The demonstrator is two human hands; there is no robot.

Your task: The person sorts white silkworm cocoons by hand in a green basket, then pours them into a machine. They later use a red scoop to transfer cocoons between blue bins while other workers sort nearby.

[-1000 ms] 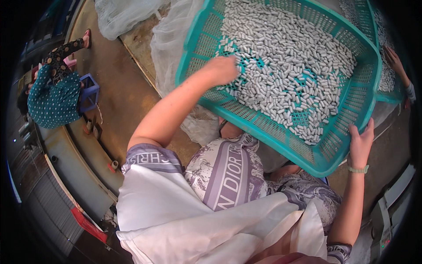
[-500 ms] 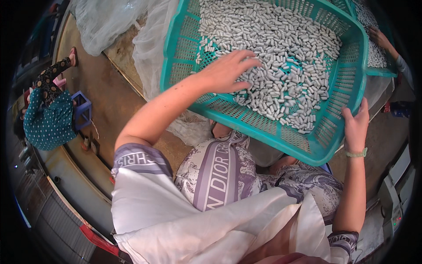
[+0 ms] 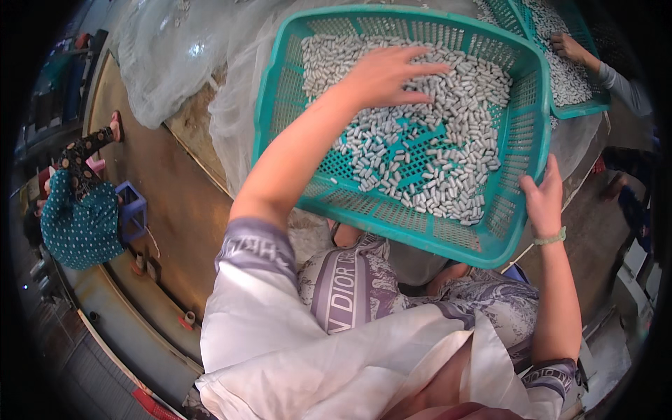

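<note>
In front of me is a green plastic basket [image 3: 392, 222] with slotted sides and a lattice bottom, slightly tilted. Small whitish-grey capsule-shaped pieces [image 3: 462, 140] lie across its bottom, thick at the far side. A bare patch of green lattice shows near the middle. My left hand [image 3: 388, 75] is over the pieces with its fingers spread, touching or just above them; nothing shows in its grasp. At the right, my right hand [image 3: 544, 199] grips the basket's near right rim, thumb on top, the other fingers partly hidden behind the edge.
A second green basket [image 3: 586, 108] of the same pieces stands at the far right, with another person's hand [image 3: 568, 47] in it. Translucent plastic sheeting [image 3: 168, 49] covers the surface behind. On the left, a person in a dotted top [image 3: 80, 220] is beside a blue stool [image 3: 131, 210].
My left hand has swept away from me and to the right, and a larger patch of the basket's bottom shows. The basket sits slightly further left; my right hand still grips it.
</note>
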